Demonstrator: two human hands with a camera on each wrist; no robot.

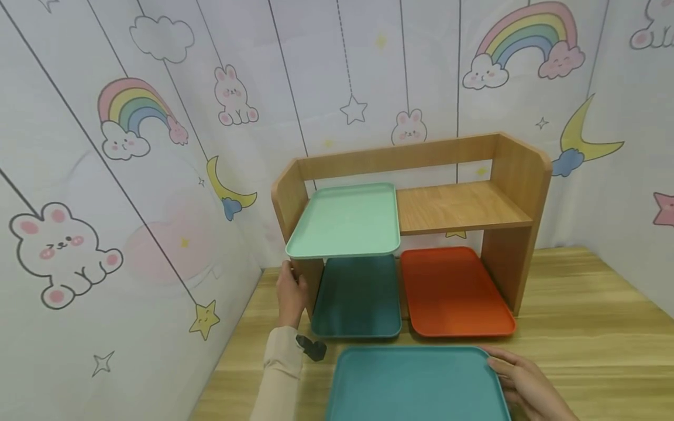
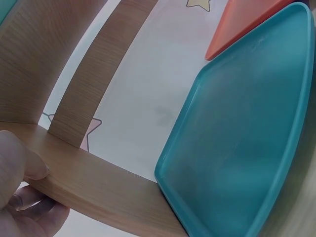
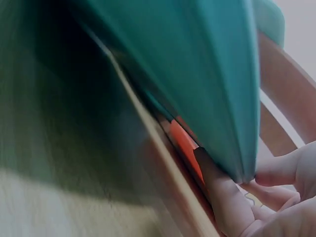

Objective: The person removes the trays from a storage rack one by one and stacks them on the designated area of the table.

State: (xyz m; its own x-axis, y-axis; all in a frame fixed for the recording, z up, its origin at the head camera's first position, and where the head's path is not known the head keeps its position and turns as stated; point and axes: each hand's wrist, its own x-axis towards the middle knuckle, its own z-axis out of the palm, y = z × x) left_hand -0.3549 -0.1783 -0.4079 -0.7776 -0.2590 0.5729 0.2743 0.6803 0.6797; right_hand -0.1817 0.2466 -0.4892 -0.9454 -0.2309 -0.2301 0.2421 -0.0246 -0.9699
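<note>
My left hand point(image 1: 291, 295) grips the front edge of the left side panel of a wooden two-tier shelf point(image 1: 509, 269). In the left wrist view, its thumb point(image 2: 34, 165) lies on one face of the panel and its fingers curl round the other. My right hand point(image 1: 529, 386) pinches the right edge of a teal tray point(image 1: 416, 386), held at the front of the shelf. From the right wrist, the tray point(image 3: 197, 74) shows raised above the table. A mint green tray point(image 1: 350, 219) lies on the upper board's left half.
Beneath the upper board, a dark teal tray point(image 1: 360, 298) sits on the left and an orange-red tray point(image 1: 453, 292) on the right. The shelf stands on a wood-grain table point(image 1: 584, 327). Cartoon-printed fabric point(image 1: 337, 70) hangs behind and along the left side.
</note>
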